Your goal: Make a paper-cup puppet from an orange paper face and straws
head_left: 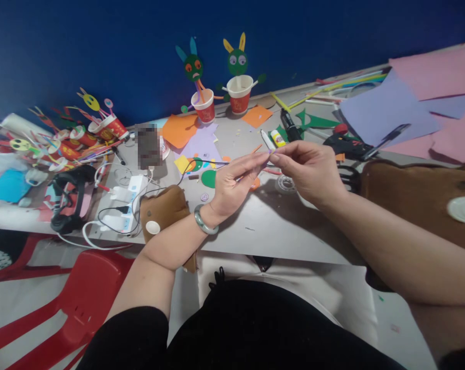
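Above the table's middle, my left hand (234, 187) and my right hand (315, 169) meet at the fingertips. A tiny purple and yellow piece (271, 152) shows between them, too small to name. My right thumb and index finger pinch it. The left fingers are stretched side by side with the thumb pressed against them, at the same spot. Just beyond the fingertips lie a white marker (266, 139) and a yellow glue stick (277, 138). Beneath the hands are a green paper oval (209, 179) and a clear tape roll (286, 184).
Two red paper cups, one left (204, 109) and one right (239, 98), bear green paper heads at the back. A power strip (134, 198) with cables lies left. Brown cushions flank me, left (165, 205) and right (409, 198). Purple paper (384, 110) lies far right.
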Tool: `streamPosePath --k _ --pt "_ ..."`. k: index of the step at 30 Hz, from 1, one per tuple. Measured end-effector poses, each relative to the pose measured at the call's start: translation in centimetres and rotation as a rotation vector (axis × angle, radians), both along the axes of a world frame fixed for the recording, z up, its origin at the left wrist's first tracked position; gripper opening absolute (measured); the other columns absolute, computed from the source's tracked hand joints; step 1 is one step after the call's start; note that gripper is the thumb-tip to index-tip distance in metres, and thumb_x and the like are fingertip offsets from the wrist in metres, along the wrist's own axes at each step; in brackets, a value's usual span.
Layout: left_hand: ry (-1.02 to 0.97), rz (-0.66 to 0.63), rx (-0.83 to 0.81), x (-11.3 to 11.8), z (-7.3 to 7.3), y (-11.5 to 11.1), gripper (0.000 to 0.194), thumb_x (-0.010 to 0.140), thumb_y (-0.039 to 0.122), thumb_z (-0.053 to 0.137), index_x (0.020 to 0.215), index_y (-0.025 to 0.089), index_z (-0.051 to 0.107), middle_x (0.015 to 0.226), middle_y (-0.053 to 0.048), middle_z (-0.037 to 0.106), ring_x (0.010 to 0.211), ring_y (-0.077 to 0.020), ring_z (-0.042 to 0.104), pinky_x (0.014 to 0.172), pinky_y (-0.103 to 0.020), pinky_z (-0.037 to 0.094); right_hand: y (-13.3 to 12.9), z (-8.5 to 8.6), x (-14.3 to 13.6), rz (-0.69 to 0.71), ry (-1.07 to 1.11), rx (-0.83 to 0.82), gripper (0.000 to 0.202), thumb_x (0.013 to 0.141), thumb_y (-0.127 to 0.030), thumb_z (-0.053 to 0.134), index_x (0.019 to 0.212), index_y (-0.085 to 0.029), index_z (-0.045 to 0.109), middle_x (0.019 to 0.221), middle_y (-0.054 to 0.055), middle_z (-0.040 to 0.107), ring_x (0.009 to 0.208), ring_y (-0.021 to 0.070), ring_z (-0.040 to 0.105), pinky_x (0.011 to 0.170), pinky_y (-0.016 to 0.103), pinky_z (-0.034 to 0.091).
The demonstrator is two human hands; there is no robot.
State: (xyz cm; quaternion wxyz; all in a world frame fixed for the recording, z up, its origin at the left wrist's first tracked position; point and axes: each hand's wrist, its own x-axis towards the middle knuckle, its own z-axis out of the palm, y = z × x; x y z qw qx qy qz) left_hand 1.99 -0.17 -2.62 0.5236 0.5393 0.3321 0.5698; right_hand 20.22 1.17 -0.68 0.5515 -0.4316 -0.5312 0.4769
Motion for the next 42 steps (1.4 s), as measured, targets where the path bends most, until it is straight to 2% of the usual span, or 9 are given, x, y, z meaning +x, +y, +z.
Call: streamPosePath --k 3,7,12,14,17,24,29,36,42 --pt "-0.024 -0.015 -0.021 -0.3 0.9 -0.3 0.016 0.096 0.038 0.086 0.110 0.032 0.088 0.129 -0.001 0.086 0.137 -0.0254 0.075 0.125 -0.046 0.057 0.2 0.4 0.4 0.038 0.015 -0.011 0.041 0.072 -0.054 0.105 0.080 -0.025 0.078 0.076 0.002 0.070 0.076 0.0211 0.068 0.061 0.034 0.059" --pt "-0.103 0.056 -0.192 -0.9 1.8 0.5 0.044 0.099 0.054 0.081 0.135 0.030 0.075 0.107 -0.002 0.086 0.108 -0.0191 0.082 0.108 -0.039 0.064 0.3 0.6 0.6 0.088 -0.018 0.029 0.043 0.072 -0.057 0.105 0.081 -0.024 0.078 0.076 0.004 0.070 0.078 0.0223 0.069 0.062 0.035 0.059" --pt "0.004 -0.240 -0.452 -1.2 2.2 1.6 0.031 0.096 0.049 0.086 0.096 0.020 0.074 0.088 -0.002 0.081 0.082 -0.0171 0.080 0.079 -0.030 0.064 0.2 0.8 0.2 0.219 0.011 -0.003 0.053 0.067 -0.069 0.104 0.077 -0.024 0.078 0.071 0.003 0.072 0.068 0.0188 0.066 0.065 0.036 0.062" --pt "0.017 -0.370 -0.508 -1.1 2.2 1.6 0.029 0.100 0.046 0.082 0.093 0.019 0.073 0.084 -0.003 0.079 0.081 -0.0188 0.079 0.080 -0.033 0.064 0.2 0.8 0.1 0.287 0.064 -0.030 0.055 0.067 -0.069 0.105 0.077 -0.023 0.077 0.067 0.002 0.070 0.060 0.0163 0.062 0.061 0.036 0.061" --pt "0.006 -0.435 -0.531 -0.9 2.1 1.4 0.030 0.103 0.046 0.079 0.090 0.020 0.073 0.079 -0.002 0.076 0.078 -0.0176 0.075 0.086 -0.038 0.064 0.1 0.9 0.0 0.343 0.115 -0.044 0.051 0.071 -0.065 0.104 0.079 -0.022 0.078 0.064 0.001 0.065 0.056 0.0150 0.058 0.057 0.036 0.060" --pt "-0.024 -0.400 -0.480 -0.6 2.0 1.1 0.039 0.103 0.055 0.077 0.085 0.022 0.066 0.068 0.003 0.060 0.058 -0.0093 0.057 0.063 -0.028 0.053 0.3 0.6 0.2 0.261 0.071 0.032 0.051 0.070 -0.063 0.106 0.079 -0.022 0.078 0.067 0.001 0.065 0.056 0.0120 0.053 0.050 0.030 0.046" --pt "-0.066 -0.306 -0.426 -0.2 2.6 0.8 0.044 0.104 0.059 0.074 0.086 0.021 0.060 0.066 0.008 0.050 0.049 -0.0055 0.049 0.049 -0.023 0.044 0.5 0.3 0.4 0.236 0.049 -0.006 0.053 0.067 -0.064 0.106 0.081 -0.020 0.080 0.072 0.002 0.070 0.061 0.0121 0.057 0.054 0.030 0.049" --pt "0.029 -0.221 -0.293 0.0 1.5 0.8 0.048 0.096 0.064 0.082 0.089 0.024 0.054 0.057 0.012 0.044 0.044 -0.0054 0.046 0.044 -0.022 0.038 -0.1 0.7 0.3 0.195 -0.044 -0.024 0.036 0.079 -0.048 0.100 0.080 -0.020 0.077 0.075 0.002 0.070 0.063 0.0129 0.058 0.060 0.030 0.052" --pt "0.135 -0.126 -0.117 -0.1 0.1 1.0 0.054 0.092 0.075 0.078 0.096 0.024 0.061 0.062 0.009 0.055 0.047 -0.0061 0.050 0.047 -0.023 0.039 -0.3 0.5 0.2 0.215 -0.003 -0.056 0.045 0.077 -0.058 0.100 0.079 -0.021 0.075 0.081 0.004 0.074 0.072 0.0171 0.067 0.071 0.035 0.062"
